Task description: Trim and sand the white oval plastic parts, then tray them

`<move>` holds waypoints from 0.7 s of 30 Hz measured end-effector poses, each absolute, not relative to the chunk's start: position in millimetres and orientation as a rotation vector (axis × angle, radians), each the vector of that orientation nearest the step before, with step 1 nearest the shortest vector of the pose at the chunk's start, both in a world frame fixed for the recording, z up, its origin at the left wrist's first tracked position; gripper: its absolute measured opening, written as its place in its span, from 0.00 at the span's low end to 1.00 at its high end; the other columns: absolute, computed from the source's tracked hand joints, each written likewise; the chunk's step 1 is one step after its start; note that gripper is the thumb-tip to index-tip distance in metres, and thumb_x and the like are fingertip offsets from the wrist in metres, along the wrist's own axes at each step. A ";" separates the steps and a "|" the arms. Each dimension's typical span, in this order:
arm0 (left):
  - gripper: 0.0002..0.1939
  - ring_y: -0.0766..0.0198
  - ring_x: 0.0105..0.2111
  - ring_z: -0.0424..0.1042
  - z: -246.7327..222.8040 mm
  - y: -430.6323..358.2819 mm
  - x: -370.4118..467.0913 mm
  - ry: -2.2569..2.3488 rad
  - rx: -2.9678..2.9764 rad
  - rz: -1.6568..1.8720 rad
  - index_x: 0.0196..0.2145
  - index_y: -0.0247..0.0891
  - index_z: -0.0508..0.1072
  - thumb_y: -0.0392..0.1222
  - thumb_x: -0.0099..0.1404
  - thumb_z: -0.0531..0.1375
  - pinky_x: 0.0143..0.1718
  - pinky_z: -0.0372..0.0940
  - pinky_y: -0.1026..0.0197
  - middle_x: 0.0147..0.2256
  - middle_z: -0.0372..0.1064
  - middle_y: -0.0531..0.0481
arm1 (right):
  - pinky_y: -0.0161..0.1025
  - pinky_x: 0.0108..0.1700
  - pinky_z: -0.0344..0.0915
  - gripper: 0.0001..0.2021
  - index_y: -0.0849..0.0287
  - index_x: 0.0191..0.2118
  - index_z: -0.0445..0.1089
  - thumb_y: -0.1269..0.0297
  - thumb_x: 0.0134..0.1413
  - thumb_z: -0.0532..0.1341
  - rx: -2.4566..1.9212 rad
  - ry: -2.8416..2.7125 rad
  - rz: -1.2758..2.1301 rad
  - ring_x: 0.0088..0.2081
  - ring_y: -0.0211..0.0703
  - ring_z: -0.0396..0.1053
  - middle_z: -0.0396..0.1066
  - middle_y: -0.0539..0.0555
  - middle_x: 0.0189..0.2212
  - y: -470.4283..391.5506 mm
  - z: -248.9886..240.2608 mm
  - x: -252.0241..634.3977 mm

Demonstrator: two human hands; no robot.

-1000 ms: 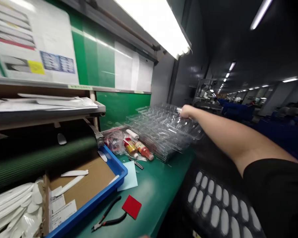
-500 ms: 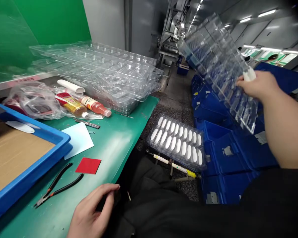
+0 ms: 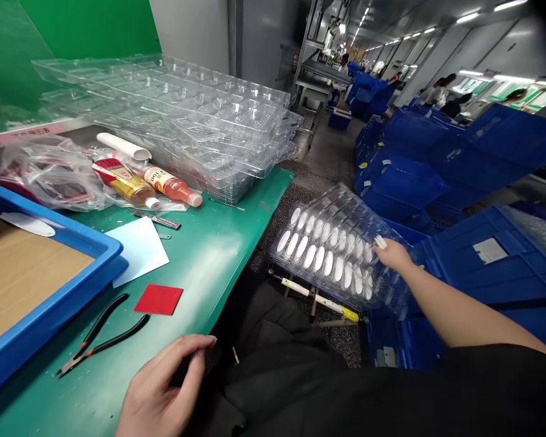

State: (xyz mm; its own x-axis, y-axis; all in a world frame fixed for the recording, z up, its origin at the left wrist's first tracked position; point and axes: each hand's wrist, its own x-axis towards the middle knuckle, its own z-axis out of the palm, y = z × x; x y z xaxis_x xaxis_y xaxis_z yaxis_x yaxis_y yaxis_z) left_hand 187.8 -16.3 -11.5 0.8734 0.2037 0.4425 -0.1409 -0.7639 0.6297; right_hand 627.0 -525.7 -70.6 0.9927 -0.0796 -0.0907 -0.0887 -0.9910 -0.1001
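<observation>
My right hand (image 3: 394, 255) grips the right-hand edge of a clear plastic tray (image 3: 346, 200). Something white covers its fingertips. That tray is tilted and partly overlaps a filled clear tray (image 3: 295, 261), which holds rows of white oval pieces (image 3: 309, 256); whether the two touch I cannot tell. Loosely curled at the front edge of the green table (image 3: 200, 261), my left hand (image 3: 168, 382) has nothing in it, and a gap shows between thumb and index finger. Closest to it are black-handled pliers (image 3: 97, 340) and a red square (image 3: 159, 300).
Clear trays are stacked (image 3: 186, 121) at the table's back. Bottles (image 3: 168, 185), a plastic bag (image 3: 50, 173) and a pale blue sheet (image 3: 139, 249) lie before them. A blue bin (image 3: 73, 291) stands left; blue crates (image 3: 495, 255) line the right. People work far behind.
My right hand has come down and to the left with the clear tray, from high at the right to over the filled tray. My left hand has stayed almost still.
</observation>
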 end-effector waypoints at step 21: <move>0.09 0.69 0.36 0.82 -6.0 -16.7 191.8 0.012 2.293 0.654 0.45 0.45 0.77 0.35 0.73 0.59 0.40 0.73 0.73 0.38 0.81 0.54 | 0.51 0.56 0.73 0.17 0.60 0.58 0.72 0.56 0.71 0.64 -2.997 0.004 0.522 0.53 0.49 0.72 0.71 0.60 0.56 -456.2 -138.8 662.5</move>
